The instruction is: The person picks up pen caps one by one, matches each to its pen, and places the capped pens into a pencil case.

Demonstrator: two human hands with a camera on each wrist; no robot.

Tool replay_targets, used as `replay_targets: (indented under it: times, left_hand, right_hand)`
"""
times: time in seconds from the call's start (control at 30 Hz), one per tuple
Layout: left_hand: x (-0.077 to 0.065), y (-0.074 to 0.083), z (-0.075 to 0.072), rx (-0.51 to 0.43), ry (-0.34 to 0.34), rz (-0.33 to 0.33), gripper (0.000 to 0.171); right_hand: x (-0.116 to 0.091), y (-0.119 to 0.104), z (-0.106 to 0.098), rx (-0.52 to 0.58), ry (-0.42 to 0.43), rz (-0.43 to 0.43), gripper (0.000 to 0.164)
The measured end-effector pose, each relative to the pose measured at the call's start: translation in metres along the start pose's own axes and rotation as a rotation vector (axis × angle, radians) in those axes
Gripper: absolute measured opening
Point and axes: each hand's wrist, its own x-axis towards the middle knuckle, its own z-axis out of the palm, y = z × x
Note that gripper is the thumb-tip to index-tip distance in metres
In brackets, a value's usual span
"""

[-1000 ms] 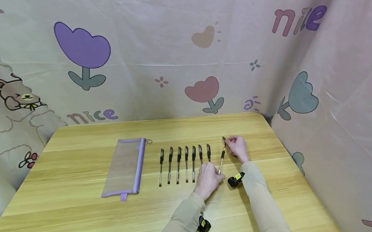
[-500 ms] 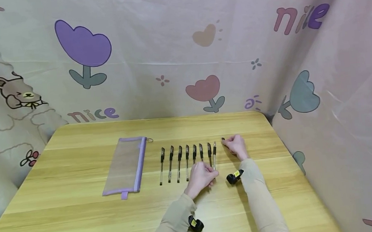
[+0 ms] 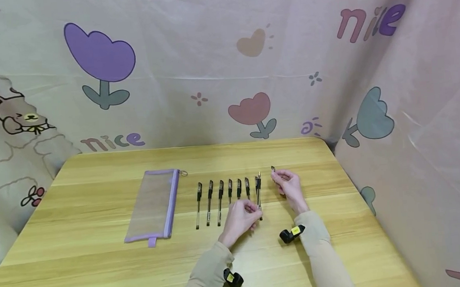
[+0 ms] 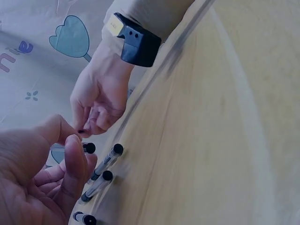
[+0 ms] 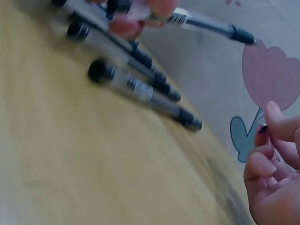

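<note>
My left hand (image 3: 239, 219) pinches a gel pen (image 5: 206, 26) near its rear end, between thumb and fingers. That pen is uncapped, its bare tip pointing away from me, and it hangs above the rightmost pen of a row. To the right, my right hand (image 3: 291, 187) pinches a small black pen cap (image 3: 273, 169) between thumb and forefinger, apart from the pen. Only a dark bit of the cap shows in the right wrist view. Several capped gel pens (image 3: 209, 203) with black grips lie side by side; my left hand partly hides some of them.
Left of the row, a flat mesh zip pouch (image 3: 150, 206) with purple edging lies on the wooden table (image 3: 81, 263). A patterned curtain (image 3: 190, 52) hangs behind and on both sides. Each wrist carries a black camera (image 3: 233, 279).
The pen and cap have come apart. My left hand has moved left with the pen, now over the row's right end. My right hand has shifted slightly left with the cap.
</note>
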Motion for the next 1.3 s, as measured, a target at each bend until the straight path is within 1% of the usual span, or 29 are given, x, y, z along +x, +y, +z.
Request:
replay_targets:
  times: [0.13,0.2,0.3,0.43,0.6,0.8,0.97,1.1,1.3]
  left_hand:
    - [-0.001,0.002,-0.003,-0.016,-0.019,-0.001,0.012]
    - [-0.001,0.002,-0.004,-0.032,-0.032,0.013,0.014]
    - [-0.002,0.001,-0.006,-0.057,-0.049,0.032,0.019]
    - [-0.002,0.001,-0.009,-0.084,-0.058,0.029,0.027]
    - [-0.003,0.001,-0.011,-0.095,-0.086,0.022,0.030]
    - [-0.002,-0.002,-0.010,-0.089,-0.125,0.017,0.030]
    - [-0.001,-0.004,-0.011,-0.103,-0.162,0.023,0.030]
    - [-0.001,-0.004,-0.011,-0.117,-0.166,0.017,0.029]
    - [-0.002,-0.003,-0.012,-0.136,-0.168,0.020,0.029]
  right_hand:
    - [-0.003,-0.005,0.005,0.154,-0.034,0.039,0.011]
    - [-0.004,-0.007,0.006,0.208,-0.056,0.056,0.015]
    - [-0.006,-0.010,0.008,0.247,-0.099,0.073,0.021]
    - [-0.008,-0.016,0.009,0.272,-0.137,0.096,0.019]
    - [-0.006,-0.021,0.010,0.270,-0.145,0.120,0.016]
    - [-0.003,-0.021,0.010,0.246,-0.136,0.151,0.019]
    - [-0.002,-0.021,0.010,0.197,-0.133,0.162,0.019]
    - [-0.002,-0.022,0.010,0.148,-0.145,0.163,0.019]
    - [-0.002,-0.023,0.010,0.119,-0.188,0.170,0.015]
